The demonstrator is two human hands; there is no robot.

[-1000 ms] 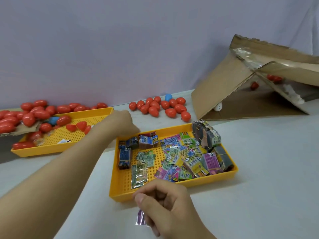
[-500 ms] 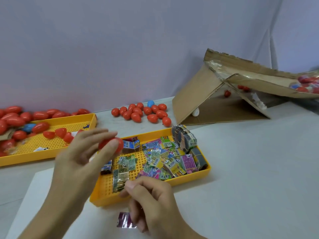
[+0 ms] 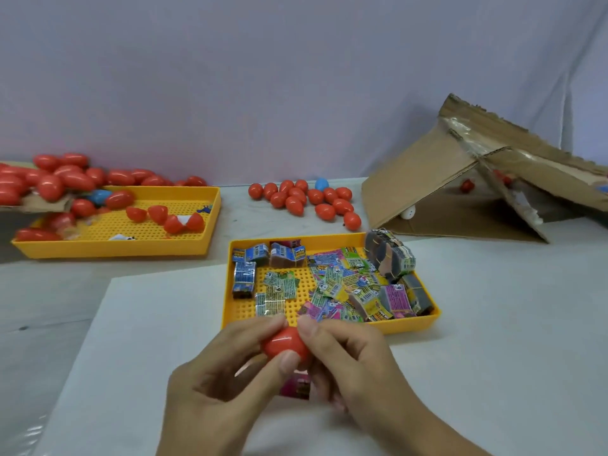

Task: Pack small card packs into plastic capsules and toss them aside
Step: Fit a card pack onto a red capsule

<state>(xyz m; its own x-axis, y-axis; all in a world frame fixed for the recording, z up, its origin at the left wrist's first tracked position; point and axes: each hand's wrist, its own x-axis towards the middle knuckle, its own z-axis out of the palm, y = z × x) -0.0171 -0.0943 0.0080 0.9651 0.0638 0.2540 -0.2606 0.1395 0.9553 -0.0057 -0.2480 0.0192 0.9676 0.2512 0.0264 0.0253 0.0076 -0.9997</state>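
Observation:
A red plastic capsule (image 3: 283, 344) sits between both hands, just in front of the near yellow tray (image 3: 408, 327). My left hand (image 3: 227, 376) grips it from the left with thumb and fingers. My right hand (image 3: 348, 363) pinches its right side with fingertip and thumb, while its lower fingers hold a pink card pack (image 3: 296, 385) underneath. The near tray holds several small colourful card packs (image 3: 342, 284).
A second yellow tray (image 3: 197, 248) at the left holds red capsule halves, with a heap of red capsules (image 3: 56, 179) spilling over it. More red capsules (image 3: 306, 200) lie at the back centre. A torn cardboard box (image 3: 460, 192) lies tipped at the right.
My left hand brought a red capsule from the left tray to the front centre. My right hand rose from the table with the pink pack and now also pinches the capsule.

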